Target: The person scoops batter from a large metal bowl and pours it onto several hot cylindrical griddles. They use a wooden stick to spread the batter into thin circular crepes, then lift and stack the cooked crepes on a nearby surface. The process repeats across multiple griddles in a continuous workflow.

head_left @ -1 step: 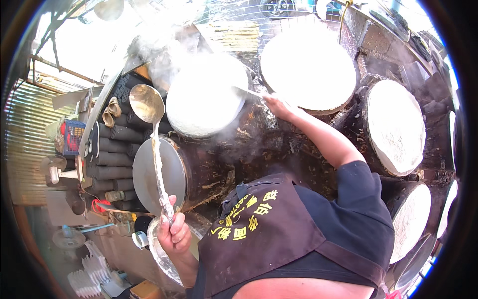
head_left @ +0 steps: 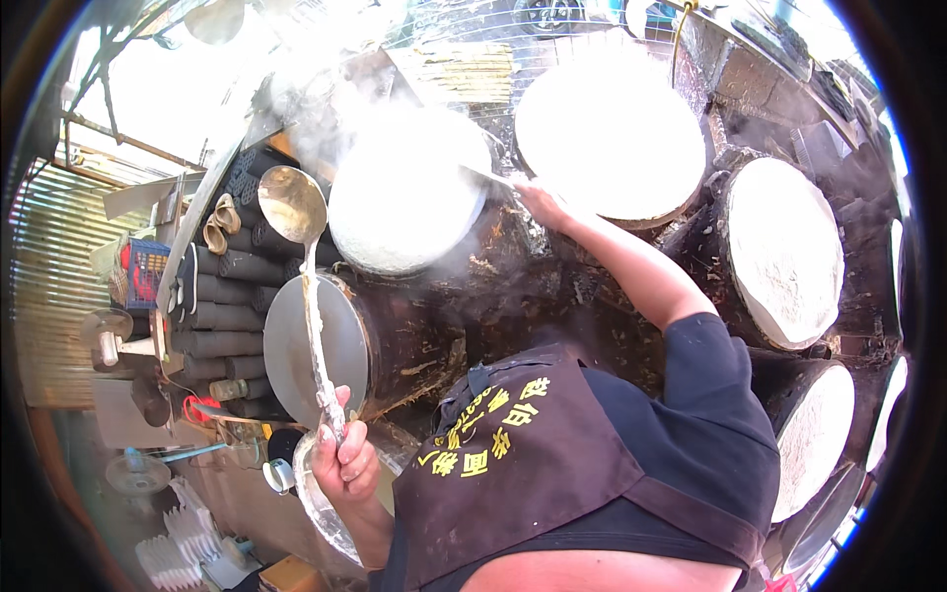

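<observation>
My left hand point(head_left: 347, 464) is closed around the batter-crusted handle of a long ladle point(head_left: 293, 204), its bowl up beside a bare grey round griddle point(head_left: 301, 340). My right hand point(head_left: 541, 204) stretches away from me, fingers closed on a thin, pale, flat tool point(head_left: 490, 179). The tool's far end lies over the right edge of a steaming white round pan point(head_left: 409, 197); glare hides its tip and the pan's surface detail. Below my left hand, partly covered by it, is a basin point(head_left: 321, 513) with a whitish crusted rim.
More drum-like stoves with white round tops point(head_left: 612, 128) curve around to the right point(head_left: 786, 252). Black cylindrical briquettes point(head_left: 212, 316) are stacked at left, near a blue crate point(head_left: 148, 271) and a pair of shoes point(head_left: 222, 222). A fan point(head_left: 138, 474) stands lower left. Steam blurs the far side.
</observation>
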Demonstrator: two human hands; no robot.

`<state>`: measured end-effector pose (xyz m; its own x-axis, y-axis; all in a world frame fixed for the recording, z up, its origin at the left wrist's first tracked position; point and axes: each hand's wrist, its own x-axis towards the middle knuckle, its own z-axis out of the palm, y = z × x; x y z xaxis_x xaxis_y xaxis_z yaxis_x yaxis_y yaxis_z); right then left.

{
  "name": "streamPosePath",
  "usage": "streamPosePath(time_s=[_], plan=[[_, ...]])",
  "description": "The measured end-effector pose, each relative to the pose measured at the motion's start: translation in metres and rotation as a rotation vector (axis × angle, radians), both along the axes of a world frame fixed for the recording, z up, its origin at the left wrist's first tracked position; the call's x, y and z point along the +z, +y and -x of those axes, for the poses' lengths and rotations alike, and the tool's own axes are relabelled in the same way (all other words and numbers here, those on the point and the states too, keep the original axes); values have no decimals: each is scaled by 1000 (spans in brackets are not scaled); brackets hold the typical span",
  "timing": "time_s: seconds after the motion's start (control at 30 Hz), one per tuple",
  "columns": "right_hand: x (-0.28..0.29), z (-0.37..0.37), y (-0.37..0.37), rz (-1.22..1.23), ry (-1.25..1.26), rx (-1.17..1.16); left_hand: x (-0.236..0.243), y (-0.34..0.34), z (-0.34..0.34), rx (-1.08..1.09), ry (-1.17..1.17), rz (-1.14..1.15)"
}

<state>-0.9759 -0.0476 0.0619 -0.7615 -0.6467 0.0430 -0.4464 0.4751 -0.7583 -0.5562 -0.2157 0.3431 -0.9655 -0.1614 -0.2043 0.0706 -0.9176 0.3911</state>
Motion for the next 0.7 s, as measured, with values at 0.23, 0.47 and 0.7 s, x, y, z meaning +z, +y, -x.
streamPosePath(time_s=[0.23, 0.47, 0.7], plan=[[65, 11, -46, -18, -414, 43, -1, 5, 28, -19, -53, -9], [62, -79, 5, 152, -67, -299, -7, 5, 29, -17, -110, -48], [78, -61, -31, 37, -122, -124, -11, 6, 42, -94, -82, -102]])
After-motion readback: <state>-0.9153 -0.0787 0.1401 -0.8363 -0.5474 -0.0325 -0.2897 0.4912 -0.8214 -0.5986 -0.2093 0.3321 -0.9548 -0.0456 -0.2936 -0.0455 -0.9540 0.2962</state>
